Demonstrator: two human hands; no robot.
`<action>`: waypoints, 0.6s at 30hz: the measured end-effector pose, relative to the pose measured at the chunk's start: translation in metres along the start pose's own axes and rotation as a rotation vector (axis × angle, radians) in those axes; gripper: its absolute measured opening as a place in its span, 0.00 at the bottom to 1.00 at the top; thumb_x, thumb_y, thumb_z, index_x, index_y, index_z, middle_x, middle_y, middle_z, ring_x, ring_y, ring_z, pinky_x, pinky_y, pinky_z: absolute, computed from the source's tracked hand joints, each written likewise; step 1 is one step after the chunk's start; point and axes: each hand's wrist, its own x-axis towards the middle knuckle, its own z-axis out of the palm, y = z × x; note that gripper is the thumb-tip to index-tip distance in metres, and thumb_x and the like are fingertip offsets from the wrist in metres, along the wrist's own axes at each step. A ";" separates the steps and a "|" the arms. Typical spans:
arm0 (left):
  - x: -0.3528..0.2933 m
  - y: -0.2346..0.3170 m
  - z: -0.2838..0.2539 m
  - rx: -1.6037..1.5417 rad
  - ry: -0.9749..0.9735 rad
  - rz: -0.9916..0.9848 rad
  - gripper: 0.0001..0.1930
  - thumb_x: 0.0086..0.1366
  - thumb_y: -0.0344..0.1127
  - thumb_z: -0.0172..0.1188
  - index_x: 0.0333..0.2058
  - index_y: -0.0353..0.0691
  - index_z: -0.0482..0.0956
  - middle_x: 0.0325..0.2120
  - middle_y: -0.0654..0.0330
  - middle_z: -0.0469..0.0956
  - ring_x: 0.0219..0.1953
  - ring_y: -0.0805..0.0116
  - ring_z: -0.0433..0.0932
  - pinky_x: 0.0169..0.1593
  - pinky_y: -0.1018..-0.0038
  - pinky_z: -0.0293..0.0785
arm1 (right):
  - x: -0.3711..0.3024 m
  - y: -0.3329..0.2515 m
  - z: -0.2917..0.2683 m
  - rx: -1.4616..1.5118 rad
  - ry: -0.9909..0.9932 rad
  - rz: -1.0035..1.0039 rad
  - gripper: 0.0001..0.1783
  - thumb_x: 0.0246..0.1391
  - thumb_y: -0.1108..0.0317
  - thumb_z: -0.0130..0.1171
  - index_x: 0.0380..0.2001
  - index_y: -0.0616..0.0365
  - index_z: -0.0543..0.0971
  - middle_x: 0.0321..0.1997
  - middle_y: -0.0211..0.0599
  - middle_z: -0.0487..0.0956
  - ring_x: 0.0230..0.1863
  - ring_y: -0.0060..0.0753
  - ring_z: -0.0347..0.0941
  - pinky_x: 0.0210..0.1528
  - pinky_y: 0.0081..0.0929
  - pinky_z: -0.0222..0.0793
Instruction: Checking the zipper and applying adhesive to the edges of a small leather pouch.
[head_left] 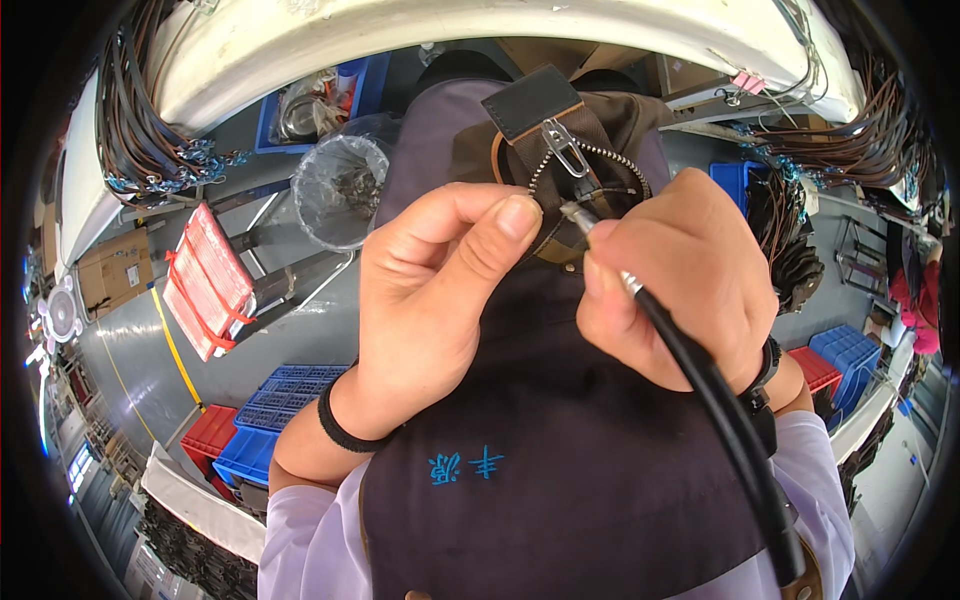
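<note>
A small dark brown pouch (612, 112) lies over my lap, with a black leather-like flap at its top. Its metal-toothed zipper (625, 160) curves open, and a large silver zipper pull (566, 147) hangs by the flap. My left hand (440, 270) pinches the left side of the zipper between thumb and forefinger. Gripped like a pen in my right hand (690, 275) is a slim metal-tipped tool on a thick black hose (700, 370). The tip points at the zipper opening, close to the left thumb; whether it touches the zipper I cannot tell.
A white curved table edge (400, 45) runs across the far side, with bundles of dark straps (150, 130) hanging at both ends. A lined waste bin (335, 190) and a red-strapped stack (208, 282) stand to the left. Blue crates (285, 395) are lower left.
</note>
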 end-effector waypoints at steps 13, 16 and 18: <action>0.000 -0.001 0.004 0.037 0.012 0.021 0.07 0.64 0.30 0.57 0.37 0.32 0.78 0.29 0.66 0.78 0.32 0.84 0.71 0.36 0.86 0.68 | 0.002 -0.006 -0.010 0.088 0.007 0.207 0.12 0.44 0.76 0.62 0.33 0.66 0.72 0.23 0.41 0.75 0.17 0.30 0.66 0.19 0.24 0.58; 0.000 0.000 0.004 0.040 0.018 0.011 0.07 0.64 0.30 0.57 0.37 0.32 0.78 0.29 0.66 0.78 0.31 0.84 0.70 0.36 0.86 0.68 | 0.003 -0.006 -0.004 0.093 -0.014 0.130 0.10 0.44 0.76 0.62 0.31 0.65 0.73 0.22 0.40 0.75 0.18 0.28 0.66 0.20 0.22 0.57; 0.000 -0.001 0.005 0.055 0.012 0.025 0.07 0.64 0.31 0.57 0.36 0.32 0.78 0.28 0.67 0.77 0.30 0.85 0.70 0.35 0.87 0.67 | 0.003 -0.007 0.006 0.066 0.047 0.161 0.10 0.45 0.77 0.62 0.31 0.65 0.73 0.22 0.40 0.75 0.18 0.27 0.66 0.19 0.21 0.57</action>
